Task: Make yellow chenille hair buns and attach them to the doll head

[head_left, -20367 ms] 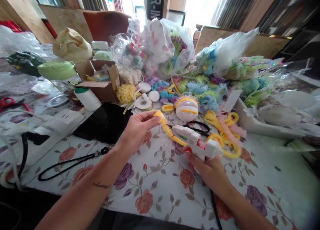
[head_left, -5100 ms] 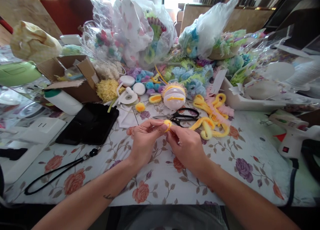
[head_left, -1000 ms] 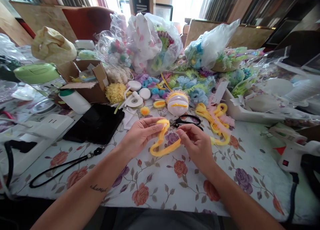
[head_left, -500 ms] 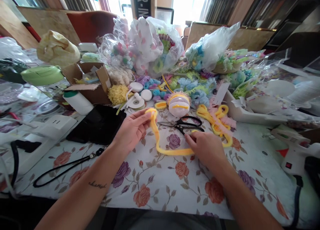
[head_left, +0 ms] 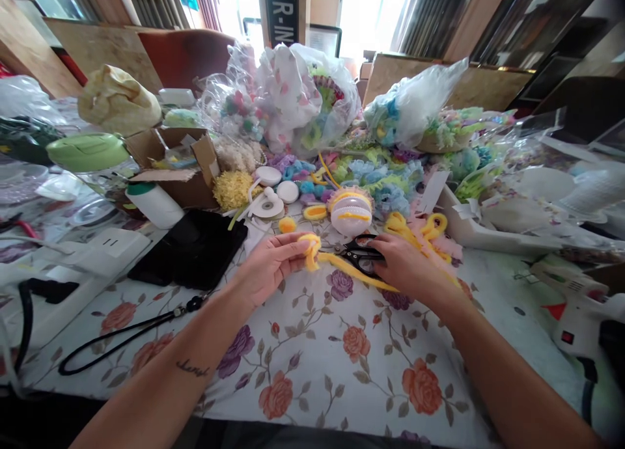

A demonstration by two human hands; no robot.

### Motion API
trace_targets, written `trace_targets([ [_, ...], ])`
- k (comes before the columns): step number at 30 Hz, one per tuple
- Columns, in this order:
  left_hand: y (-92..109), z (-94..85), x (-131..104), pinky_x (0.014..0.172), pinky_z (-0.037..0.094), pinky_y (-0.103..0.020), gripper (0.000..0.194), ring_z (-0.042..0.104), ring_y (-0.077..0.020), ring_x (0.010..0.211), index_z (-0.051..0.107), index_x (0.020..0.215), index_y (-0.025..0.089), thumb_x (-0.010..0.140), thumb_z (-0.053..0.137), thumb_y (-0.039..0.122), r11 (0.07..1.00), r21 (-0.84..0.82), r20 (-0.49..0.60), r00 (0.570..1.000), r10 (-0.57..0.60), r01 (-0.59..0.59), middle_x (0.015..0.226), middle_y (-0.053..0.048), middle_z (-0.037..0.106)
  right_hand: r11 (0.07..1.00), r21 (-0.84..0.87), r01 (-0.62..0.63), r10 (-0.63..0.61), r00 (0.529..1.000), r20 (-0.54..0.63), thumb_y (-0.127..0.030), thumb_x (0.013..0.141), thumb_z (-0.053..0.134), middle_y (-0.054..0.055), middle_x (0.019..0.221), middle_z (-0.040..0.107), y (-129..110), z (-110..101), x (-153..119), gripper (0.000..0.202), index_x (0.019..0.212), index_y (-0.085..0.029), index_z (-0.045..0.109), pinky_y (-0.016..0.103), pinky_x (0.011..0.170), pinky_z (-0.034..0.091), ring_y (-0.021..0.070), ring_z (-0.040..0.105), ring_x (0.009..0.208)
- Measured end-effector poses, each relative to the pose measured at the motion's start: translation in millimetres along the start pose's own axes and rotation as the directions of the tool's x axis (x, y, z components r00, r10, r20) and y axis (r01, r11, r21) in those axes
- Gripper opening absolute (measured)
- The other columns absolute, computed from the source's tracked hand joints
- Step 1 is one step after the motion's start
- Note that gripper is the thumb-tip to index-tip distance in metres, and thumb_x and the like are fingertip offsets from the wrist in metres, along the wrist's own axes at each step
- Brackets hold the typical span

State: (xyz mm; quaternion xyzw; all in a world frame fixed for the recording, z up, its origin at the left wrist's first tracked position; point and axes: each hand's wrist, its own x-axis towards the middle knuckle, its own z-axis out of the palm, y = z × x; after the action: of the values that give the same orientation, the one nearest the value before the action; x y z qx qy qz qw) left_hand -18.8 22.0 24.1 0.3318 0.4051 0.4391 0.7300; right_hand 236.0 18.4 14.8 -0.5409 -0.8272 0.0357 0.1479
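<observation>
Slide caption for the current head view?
Left hand pinches a bunched yellow strip; right hand is at the handles of black-handled scissors.

daylight is admitted from the far side through windows point(head_left: 374, 19), their panes burnt out to white. the upper right corner is left dim. pale glare is caught on the clear bag point(head_left: 430, 101). the tablecloth point(head_left: 312, 348) is evenly lit, with only soft shadows cast. edges are stretched by the wide lens; the glue gun point(head_left: 579, 312) at right is blurred.
</observation>
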Motion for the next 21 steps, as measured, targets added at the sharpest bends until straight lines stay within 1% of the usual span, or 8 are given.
trace_targets([
  [3, 1, -2.1, 1, 0.070, 0.056, -0.021, 0.017, 0.067, -0.0126, 0.072, 0.076, 0.088, 0.011, 0.072, 0.077, 0.016, 1.000, -0.026, -0.013, 1.000, 0.013, -0.013, 0.084, -0.008, 0.074, 0.998, -0.037, -0.054, 0.057, 0.995, 0.085, -0.006, 0.067, 0.060, 0.009, 0.104, 0.069, 0, 4, 10, 0.040, 0.105, -0.017, 0.067, 0.029, 0.073, 0.047, 0.0233, 0.064, 0.090],
  [6, 3, -3.1, 0, 0.069, 0.056, -0.020, 0.015, 0.067, -0.0120, 0.072, 0.076, 0.086, 0.011, 0.072, 0.077, 0.015, 0.996, -0.069, -0.066, 0.997, 0.046, -0.051, 0.083, -0.007, 0.074, 0.988, -0.027, -0.151, 0.153, 0.980, 0.125, -0.010, 0.064, 0.063, 0.007, 0.087, 0.069, 0, 3, 9, 0.026, 0.090, -0.017, 0.064, 0.028, 0.062, 0.042, 0.0223, 0.062, 0.078],
  [8, 3, -2.8, 0, 0.068, 0.056, -0.020, 0.015, 0.067, -0.0119, 0.072, 0.075, 0.087, 0.012, 0.072, 0.076, 0.015, 0.994, -0.079, -0.100, 0.993, 0.067, -0.075, 0.083, -0.007, 0.073, 0.971, 0.083, -0.223, 0.212, 0.970, 0.122, -0.014, 0.066, 0.063, 0.003, 0.078, 0.066, 4, 1, 4, 0.016, 0.081, -0.018, 0.060, 0.027, 0.059, 0.040, 0.0197, 0.060, 0.071],
  [10, 3, -1.8, -1, 0.069, 0.056, -0.020, 0.017, 0.067, -0.0122, 0.073, 0.075, 0.089, 0.011, 0.073, 0.076, 0.014, 0.993, -0.071, -0.111, 0.990, 0.082, -0.091, 0.084, -0.007, 0.073, 0.918, 0.288, -0.273, 0.261, 0.962, 0.079, -0.018, 0.069, 0.064, 0.000, 0.073, 0.062, 9, 0, -1, 0.011, 0.076, -0.019, 0.057, 0.026, 0.058, 0.040, 0.0174, 0.057, 0.068],
  [12, 2, -0.6, -1, 0.072, 0.056, -0.020, 0.019, 0.067, -0.0124, 0.076, 0.074, 0.091, 0.011, 0.072, 0.077, 0.013, 0.993, -0.057, -0.113, 0.989, 0.092, -0.099, 0.086, -0.007, 0.073, 0.783, 0.563, -0.264, 0.310, 0.951, 0.015, -0.025, 0.074, 0.065, -0.001, 0.071, 0.058, 13, 0, -4, 0.013, 0.079, -0.021, 0.055, 0.026, 0.058, 0.041, 0.0158, 0.055, 0.065],
  [15, -1, 0.3, -1, 0.074, 0.055, -0.021, 0.022, 0.067, -0.0124, 0.079, 0.074, 0.092, 0.013, 0.070, 0.078, 0.013, 0.994, -0.040, -0.114, 0.988, 0.101, -0.106, 0.088, -0.006, 0.073, 0.457, 0.881, -0.122, 0.387, 0.919, -0.073, -0.035, 0.081, 0.065, -0.002, 0.073, 0.057, 9, -5, -2, 0.018, 0.088, -0.023, 0.055, 0.029, 0.065, 0.047, 0.0156, 0.056, 0.068],
  [18, -5, -0.2, 0, 0.073, 0.054, -0.020, 0.026, 0.067, -0.0122, 0.080, 0.074, 0.093, 0.014, 0.068, 0.081, 0.017, 0.992, -0.003, -0.098, 0.987, 0.129, -0.130, 0.089, -0.005, 0.073, 0.242, 0.968, 0.065, 0.419, 0.893, -0.165, -0.034, 0.083, 0.064, -0.001, 0.074, 0.057, -3, -17, 1, 0.015, 0.087, -0.023, 0.056, 0.032, 0.074, 0.050, 0.0167, 0.059, 0.073],
  [21, -7, -0.9, 0, 0.068, 0.052, -0.018, 0.028, 0.066, -0.0116, 0.077, 0.074, 0.095, 0.016, 0.068, 0.081, 0.023, 0.986, 0.058, -0.070, 0.984, 0.162, -0.158, 0.088, -0.004, 0.073, 0.122, 0.991, 0.059, 0.380, 0.919, -0.101, -0.039, 0.086, 0.058, -0.004, 0.061, 0.044, -10, -26, -5, 0.020, 0.077, -0.023, 0.052, 0.026, 0.055, 0.047, 0.0123, 0.051, 0.053],
])
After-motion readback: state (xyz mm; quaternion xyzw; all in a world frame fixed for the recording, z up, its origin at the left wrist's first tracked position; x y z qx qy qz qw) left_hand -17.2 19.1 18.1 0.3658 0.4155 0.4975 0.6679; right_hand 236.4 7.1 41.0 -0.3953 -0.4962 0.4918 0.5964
